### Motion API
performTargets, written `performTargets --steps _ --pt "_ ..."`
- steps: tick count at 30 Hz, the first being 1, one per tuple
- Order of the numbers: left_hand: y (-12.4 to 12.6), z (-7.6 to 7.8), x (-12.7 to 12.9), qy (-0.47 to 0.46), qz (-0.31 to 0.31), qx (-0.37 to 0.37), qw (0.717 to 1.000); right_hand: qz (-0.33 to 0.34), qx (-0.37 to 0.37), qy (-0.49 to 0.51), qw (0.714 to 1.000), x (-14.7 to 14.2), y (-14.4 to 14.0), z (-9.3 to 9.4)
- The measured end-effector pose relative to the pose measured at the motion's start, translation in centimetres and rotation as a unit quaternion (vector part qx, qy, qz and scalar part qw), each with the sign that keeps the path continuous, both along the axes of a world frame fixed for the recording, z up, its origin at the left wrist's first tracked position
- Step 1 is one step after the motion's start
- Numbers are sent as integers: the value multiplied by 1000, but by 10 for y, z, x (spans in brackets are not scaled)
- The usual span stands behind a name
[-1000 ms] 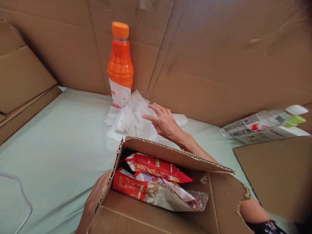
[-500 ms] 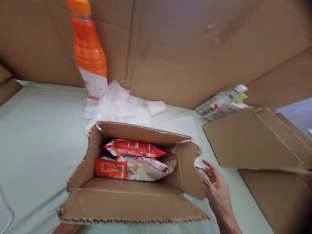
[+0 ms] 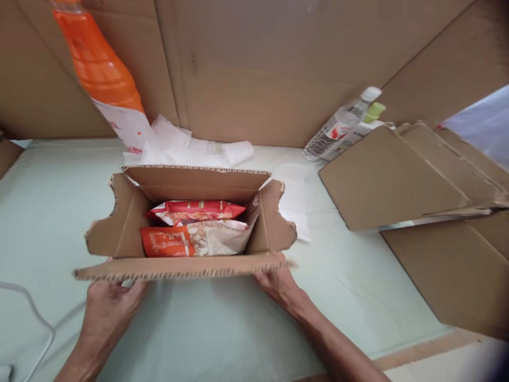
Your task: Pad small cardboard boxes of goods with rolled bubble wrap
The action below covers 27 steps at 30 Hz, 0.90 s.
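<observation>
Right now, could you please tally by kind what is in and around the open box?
Open cardboard box, a hand at each near corner, left hand and right hand: 1
Red snack packets inside the box: 2
Orange drink bottle: 1
Clear plastic bottle: 1
Heap of white plastic wrap: 1
Total: 6

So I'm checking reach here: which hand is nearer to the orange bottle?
Left. The left hand grips the near flap of the cardboard box on the orange bottle's side; the right hand holds the flap's opposite end, farther away.
</observation>
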<state>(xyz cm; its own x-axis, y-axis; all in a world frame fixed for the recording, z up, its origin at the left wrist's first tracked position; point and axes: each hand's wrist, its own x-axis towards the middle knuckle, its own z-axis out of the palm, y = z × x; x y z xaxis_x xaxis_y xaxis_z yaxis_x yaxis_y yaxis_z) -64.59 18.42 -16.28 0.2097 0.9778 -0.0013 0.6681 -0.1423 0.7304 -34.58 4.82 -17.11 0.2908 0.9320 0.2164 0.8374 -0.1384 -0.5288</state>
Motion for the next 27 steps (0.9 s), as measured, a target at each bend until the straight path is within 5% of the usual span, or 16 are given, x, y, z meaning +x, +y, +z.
performTargets --steps 7,12,17,22,27 --pt "-8 -3 33 -173 67 -30 982 4 88 37 995 7 20 -17" --pt "-24 -18 26 -109 123 3 986 8 83 36 996 10 9 -34" --pt "-20 -29 5 -29 72 26 997 -33 77 69 994 13 8 -45" --pt "-17 -13 18 -42 106 26 993 -33 76 107 991 14 12 -34" --pt "-13 -2 40 -204 64 15 977 -21 74 165 983 10 20 -14"
